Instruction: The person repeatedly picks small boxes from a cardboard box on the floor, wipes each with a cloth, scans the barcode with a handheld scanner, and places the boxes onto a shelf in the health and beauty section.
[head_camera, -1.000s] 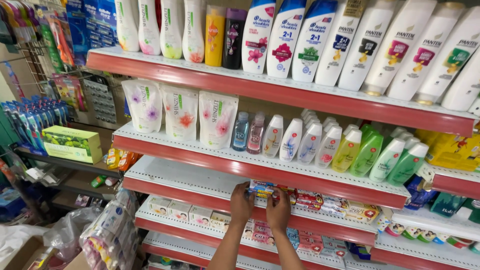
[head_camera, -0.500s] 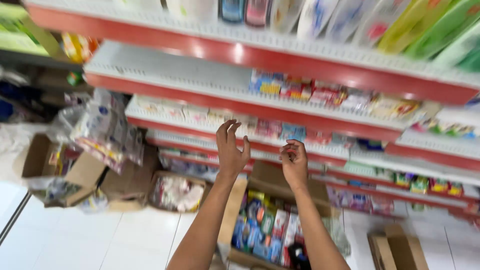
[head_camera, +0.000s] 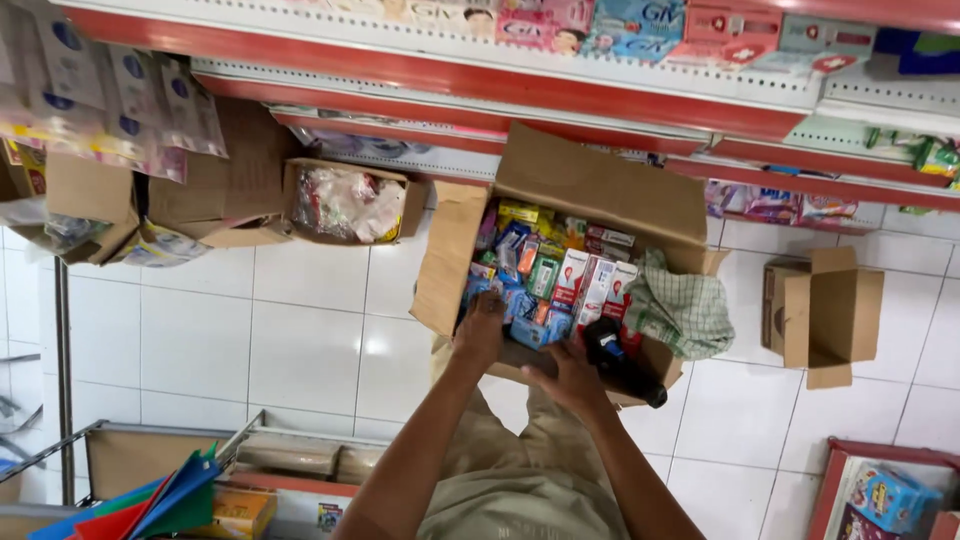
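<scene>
Single head cam, looked steeply down past the shelves (head_camera: 430, 75) at the floor (head_camera: 300, 350); box (head_camera: 590, 190) sat close, mid-frame.

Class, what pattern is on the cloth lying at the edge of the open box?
The cloth shows a green and white check, seen in the head view.

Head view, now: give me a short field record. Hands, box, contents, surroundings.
left hand: reaching into the open cardboard box, fingers among the packs; grip hidden
right hand: at the box's near edge, beside a dark bottle; cannot tell if it holds anything
box contents: small colourful cartons, packed upright
cloth: green checked cloth draped over the box's right side
floor: white tiles
nearby: small empty box to the right; box of wrapped goods to the left
above: red-edged shelves
</scene>
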